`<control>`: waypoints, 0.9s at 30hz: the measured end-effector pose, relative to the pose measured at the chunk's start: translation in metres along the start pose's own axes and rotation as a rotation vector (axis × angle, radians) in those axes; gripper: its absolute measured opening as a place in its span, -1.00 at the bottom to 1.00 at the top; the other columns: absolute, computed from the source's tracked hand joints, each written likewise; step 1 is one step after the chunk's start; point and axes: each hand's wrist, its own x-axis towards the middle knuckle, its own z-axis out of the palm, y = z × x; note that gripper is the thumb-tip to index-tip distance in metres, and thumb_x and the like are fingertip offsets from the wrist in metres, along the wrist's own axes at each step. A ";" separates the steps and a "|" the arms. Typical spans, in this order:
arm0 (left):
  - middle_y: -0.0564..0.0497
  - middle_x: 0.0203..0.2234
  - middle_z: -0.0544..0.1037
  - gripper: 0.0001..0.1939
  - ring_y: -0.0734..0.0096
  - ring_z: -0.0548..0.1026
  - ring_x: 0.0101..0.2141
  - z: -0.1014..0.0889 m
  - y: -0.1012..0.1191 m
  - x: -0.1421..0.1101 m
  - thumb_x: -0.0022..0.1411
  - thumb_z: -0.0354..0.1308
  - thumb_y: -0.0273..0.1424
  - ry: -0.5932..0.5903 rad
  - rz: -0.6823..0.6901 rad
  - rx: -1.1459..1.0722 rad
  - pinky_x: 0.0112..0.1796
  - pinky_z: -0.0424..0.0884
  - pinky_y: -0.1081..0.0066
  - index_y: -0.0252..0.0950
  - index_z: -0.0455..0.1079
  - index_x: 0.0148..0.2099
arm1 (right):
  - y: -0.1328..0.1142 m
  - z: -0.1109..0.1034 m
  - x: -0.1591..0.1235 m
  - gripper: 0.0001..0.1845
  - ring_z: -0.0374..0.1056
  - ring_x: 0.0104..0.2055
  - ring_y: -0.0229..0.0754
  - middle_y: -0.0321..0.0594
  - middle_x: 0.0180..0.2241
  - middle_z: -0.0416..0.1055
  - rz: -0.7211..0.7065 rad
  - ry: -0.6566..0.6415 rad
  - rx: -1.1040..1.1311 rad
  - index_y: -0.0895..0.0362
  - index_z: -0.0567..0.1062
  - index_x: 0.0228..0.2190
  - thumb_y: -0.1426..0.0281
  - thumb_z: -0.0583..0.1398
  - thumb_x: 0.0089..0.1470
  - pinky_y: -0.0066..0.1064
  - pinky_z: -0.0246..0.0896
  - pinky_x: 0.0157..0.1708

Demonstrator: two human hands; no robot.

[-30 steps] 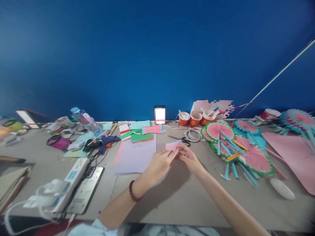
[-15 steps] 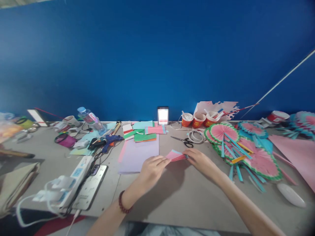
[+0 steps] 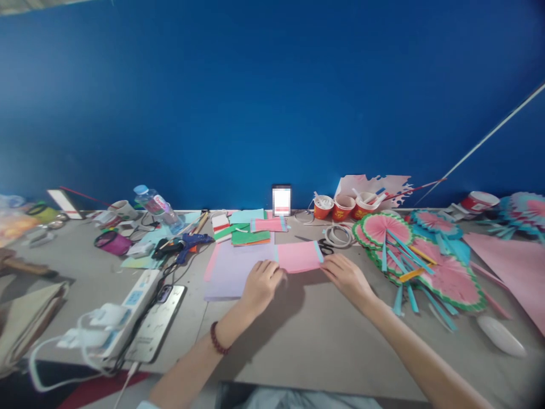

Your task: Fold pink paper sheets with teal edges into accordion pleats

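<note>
A pink paper strip (image 3: pixel 299 257) with pale blue ends is stretched between my two hands, slightly above the table. My left hand (image 3: pixel 263 284) pinches its left end, and a dark red bead bracelet (image 3: pixel 218 339) circles that wrist. At the opposite end my right hand (image 3: pixel 347 278) pinches the lower corner by the blue border. Behind the strip's right end lie scissors (image 3: pixel 326 247), partly hidden. Close to my left hand is a lilac sheet (image 3: pixel 230 272), and on its far part rests a stack of green paper (image 3: pixel 251 237) with another pink, blue-edged piece (image 3: pixel 269 225).
Pink pleated paper fans (image 3: pixel 451 272) with blue strips spread on the right, near a white computer mouse (image 3: pixel 501 336). Red paper cups (image 3: pixel 344 208) stand along the blue wall. Leftward are a glue gun (image 3: pixel 187 245), a bottle (image 3: pixel 158 207), a phone (image 3: pixel 156 324) and a power strip (image 3: pixel 134 304).
The pink paper, bunched and tilted between my hands before, is now opened out wide and flatter. My hands have moved slightly apart. At far left, a brown-handled object has shifted.
</note>
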 end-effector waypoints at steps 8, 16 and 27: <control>-0.06 -0.37 0.43 -0.76 0.24 0.37 -0.32 0.036 -0.009 -0.008 0.17 -0.04 -0.68 -0.216 -0.001 0.085 -0.30 0.32 0.27 -0.31 0.37 -0.27 | 0.009 0.036 -0.016 -0.73 0.35 -0.26 -0.10 -0.10 -0.30 0.48 -0.133 -0.083 -0.220 0.12 0.51 -0.29 0.54 0.02 0.18 -0.32 0.26 -0.26; -0.05 -0.35 0.42 -0.85 0.25 0.37 -0.28 0.039 -0.012 -0.003 0.26 -0.02 -0.57 -0.270 0.037 0.001 -0.25 0.31 0.27 -0.29 0.35 -0.26 | 0.006 0.041 -0.022 -0.74 0.35 -0.27 -0.12 -0.11 -0.32 0.47 -0.066 -0.082 -0.190 0.11 0.50 -0.34 0.48 0.02 0.20 -0.32 0.24 -0.27; -0.08 -0.37 0.44 -0.86 0.22 0.39 -0.28 0.045 0.000 0.011 0.25 -0.01 -0.60 -0.323 0.074 -0.033 -0.27 0.32 0.27 -0.35 0.36 -0.30 | 0.004 0.042 -0.017 -0.74 0.33 -0.25 -0.07 -0.10 -0.31 0.47 -0.110 -0.095 -0.328 0.12 0.50 -0.33 0.54 0.02 0.18 -0.27 0.21 -0.26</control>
